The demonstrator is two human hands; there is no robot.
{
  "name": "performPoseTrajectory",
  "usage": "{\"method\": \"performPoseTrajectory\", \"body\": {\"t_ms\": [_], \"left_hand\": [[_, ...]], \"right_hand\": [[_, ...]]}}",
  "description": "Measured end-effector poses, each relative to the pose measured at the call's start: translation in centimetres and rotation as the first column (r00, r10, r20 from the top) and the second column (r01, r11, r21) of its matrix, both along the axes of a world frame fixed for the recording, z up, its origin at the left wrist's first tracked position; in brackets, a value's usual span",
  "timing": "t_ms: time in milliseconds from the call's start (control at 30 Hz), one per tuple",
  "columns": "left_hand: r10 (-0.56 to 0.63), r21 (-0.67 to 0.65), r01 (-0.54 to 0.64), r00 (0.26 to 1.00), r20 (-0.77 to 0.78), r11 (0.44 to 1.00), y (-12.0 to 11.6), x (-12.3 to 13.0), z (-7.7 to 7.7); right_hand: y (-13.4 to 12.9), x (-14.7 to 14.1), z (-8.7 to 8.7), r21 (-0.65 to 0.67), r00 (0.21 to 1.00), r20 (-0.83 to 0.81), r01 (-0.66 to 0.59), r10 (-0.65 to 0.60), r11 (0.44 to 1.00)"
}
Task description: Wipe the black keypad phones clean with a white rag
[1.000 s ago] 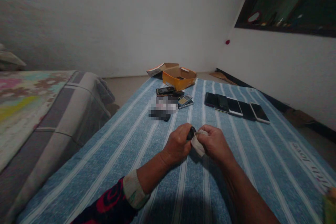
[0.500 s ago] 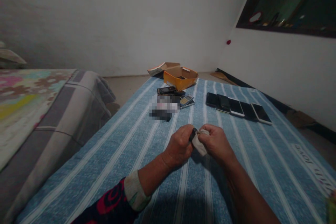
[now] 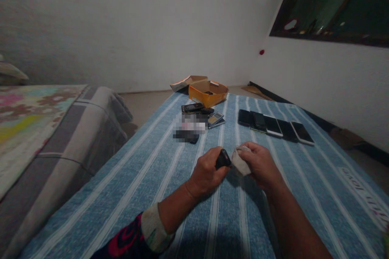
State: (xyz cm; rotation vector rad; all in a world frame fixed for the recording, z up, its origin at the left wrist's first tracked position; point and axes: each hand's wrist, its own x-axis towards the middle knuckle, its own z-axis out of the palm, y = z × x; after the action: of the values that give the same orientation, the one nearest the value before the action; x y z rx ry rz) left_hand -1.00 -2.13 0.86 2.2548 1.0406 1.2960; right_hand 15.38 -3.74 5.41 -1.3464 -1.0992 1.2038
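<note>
My left hand [image 3: 208,172] is closed round a small black phone-like object [image 3: 223,159], whose end sticks out toward the right. My right hand [image 3: 259,164] pinches a crumpled whitish cloth [image 3: 241,161], held just right of the black object with a small gap between them. Both hands are over the blue striped cover [image 3: 170,186]. Beyond them on the right lies a row of several phones, among them a white-edged one [image 3: 302,132]. A pile with a grey keypad phone [image 3: 215,119] and a dark phone [image 3: 192,107] lies beyond my left hand, partly pixelated.
An open orange box [image 3: 206,98] stands at the far end of the cover, with a brown flap or lid [image 3: 190,82] behind it. On the left is a bed or couch with a grey striped cloth [image 3: 100,109]. A dark-framed window [image 3: 334,8] is at the upper right.
My right hand has moved right with the cloth, away from the black object. The left hand has turned a little, so more of that object shows. The view has shifted slightly.
</note>
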Motion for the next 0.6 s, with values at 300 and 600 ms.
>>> {"method": "performPoseTrajectory", "body": {"t_ms": [300, 600], "left_hand": [[-0.02, 0.086, 0.019, 1.0, 0.015, 0.996, -0.3, 0.0, -0.3], [-0.088, 0.162, 0.084, 0.996, 0.012, 0.983, -1.1, 0.5, 0.1]], "right_hand": [[0.7, 0.8, -2.2, 0.116, 0.905, -0.385, -0.143, 0.178, 0.983], [0.9, 1.7, -4.4, 0.128, 0.832, -0.527, -0.124, 0.174, 0.984]]}}
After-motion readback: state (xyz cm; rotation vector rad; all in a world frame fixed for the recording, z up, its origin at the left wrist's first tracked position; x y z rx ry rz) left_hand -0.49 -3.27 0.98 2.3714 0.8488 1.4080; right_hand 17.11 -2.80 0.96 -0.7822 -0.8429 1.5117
